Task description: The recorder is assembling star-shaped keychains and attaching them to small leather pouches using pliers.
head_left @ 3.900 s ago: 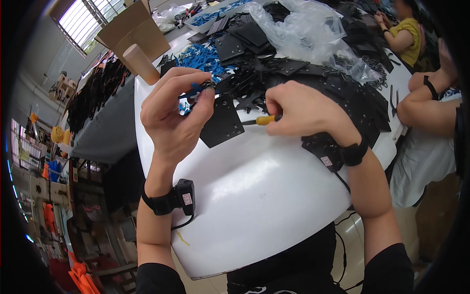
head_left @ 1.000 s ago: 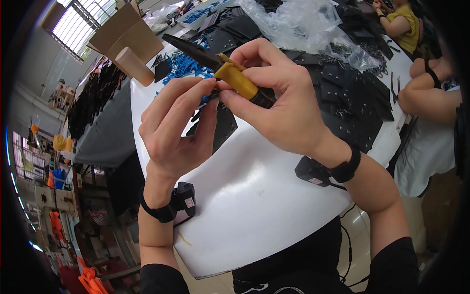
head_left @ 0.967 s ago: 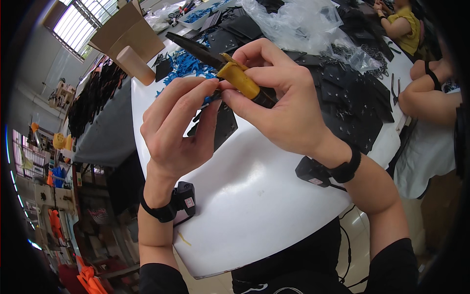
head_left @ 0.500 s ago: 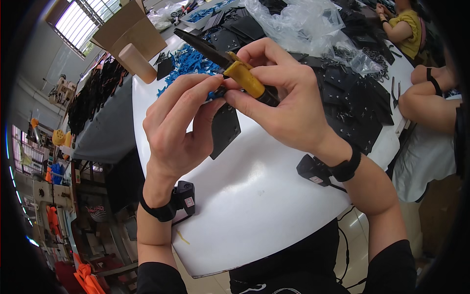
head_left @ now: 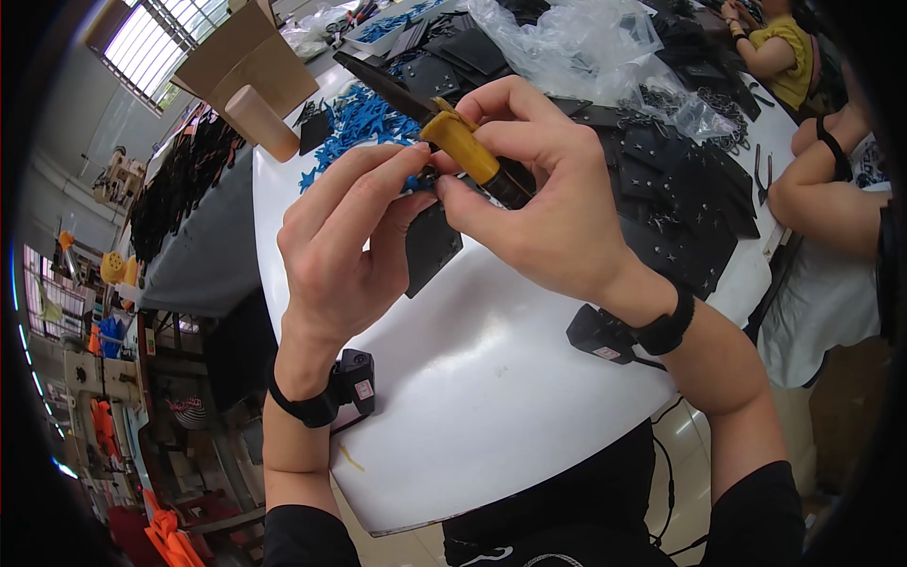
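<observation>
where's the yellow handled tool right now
In the head view the yellow-handled tool is up near the top centre, held in the right hand, its dark tip pointing up-left over the blue star pieces; the left hand touches beside it.

The tool (head_left: 463, 151) in the right hand (head_left: 548, 217) has a yellow, smooth plastic-looking handle and a dark matt blade. Under the grip lies a matt black sheet (head_left: 430, 250) on a glossy white table (head_left: 510, 406). Beyond it, crinkled clear plastic film (head_left: 567, 38) shines; the box (head_left: 246, 57) is matt cardboard.

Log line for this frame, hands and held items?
right hand: grips yellow-handled tool | left hand: fingertips pinching at tool | below: black panel
</observation>
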`<act>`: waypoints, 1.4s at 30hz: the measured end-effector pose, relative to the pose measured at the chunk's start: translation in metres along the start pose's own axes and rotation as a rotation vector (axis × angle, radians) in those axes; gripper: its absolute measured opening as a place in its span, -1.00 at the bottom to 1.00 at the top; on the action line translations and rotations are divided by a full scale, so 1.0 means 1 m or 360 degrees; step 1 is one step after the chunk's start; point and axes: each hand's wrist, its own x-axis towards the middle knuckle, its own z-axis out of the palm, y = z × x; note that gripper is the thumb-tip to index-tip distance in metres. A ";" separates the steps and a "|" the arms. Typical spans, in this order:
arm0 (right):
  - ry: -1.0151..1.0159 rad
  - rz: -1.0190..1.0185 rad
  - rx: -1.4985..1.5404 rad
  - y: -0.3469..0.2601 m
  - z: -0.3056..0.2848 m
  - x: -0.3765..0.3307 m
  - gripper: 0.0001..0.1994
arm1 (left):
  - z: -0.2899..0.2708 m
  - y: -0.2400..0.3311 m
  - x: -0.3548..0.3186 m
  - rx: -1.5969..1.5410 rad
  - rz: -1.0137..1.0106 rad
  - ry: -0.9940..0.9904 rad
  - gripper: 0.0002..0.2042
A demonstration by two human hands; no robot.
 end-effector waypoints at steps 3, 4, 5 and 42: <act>0.0069 -0.0042 -0.0010 0.003 0.000 0.000 -0.81 | 0.001 0.003 0.000 -0.0053 -0.0095 -0.0008 -0.68; 0.0072 -0.0017 -0.0010 0.002 0.000 0.000 -0.80 | 0.001 0.003 0.000 -0.0062 -0.0123 -0.0010 -0.68; 0.0071 -0.0018 -0.0010 0.002 0.001 0.000 -0.80 | 0.002 0.002 0.000 -0.0061 -0.0124 -0.0009 -0.68; 0.0017 0.0089 0.0101 0.006 -0.008 0.010 -0.81 | 0.003 -0.009 -0.004 -0.0168 -0.0321 0.0231 -0.78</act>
